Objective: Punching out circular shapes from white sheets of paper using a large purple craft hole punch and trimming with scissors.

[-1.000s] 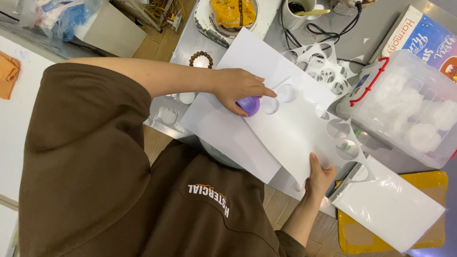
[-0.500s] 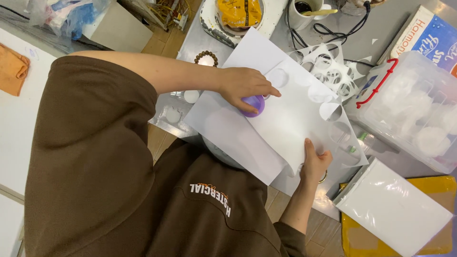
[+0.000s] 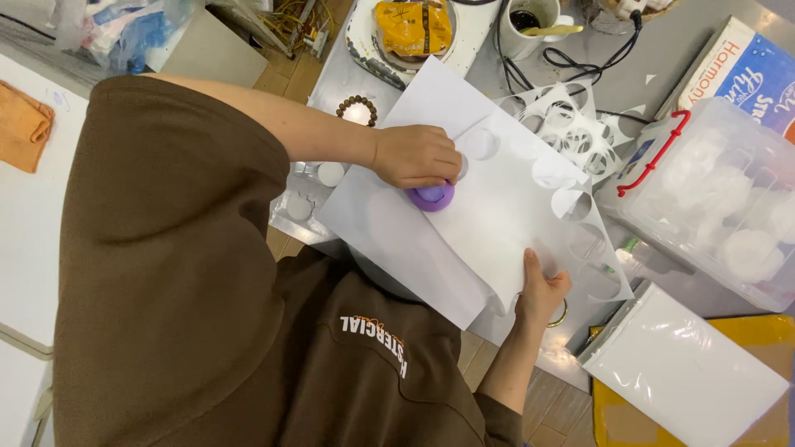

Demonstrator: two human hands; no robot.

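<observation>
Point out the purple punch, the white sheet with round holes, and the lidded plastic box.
purple punch (image 3: 431, 197), head view, exposed lower rim.
white sheet (image 3: 497, 232), head view, bare middle.
plastic box (image 3: 729, 165), head view, clear lid.

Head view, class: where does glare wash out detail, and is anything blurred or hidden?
Head view: sharp overall; glare bleaches the stack of white sheets and the clear plastic box; the white punched sheet shows soft folds; the left hand hides most of the purple punch; the right hand is crisp.

Grey metal worktop (image 3: 704, 50), cluttered; wooden plank floor (image 3: 571, 406) below; white table (image 3: 25, 240) at the side; bright, even light.
</observation>
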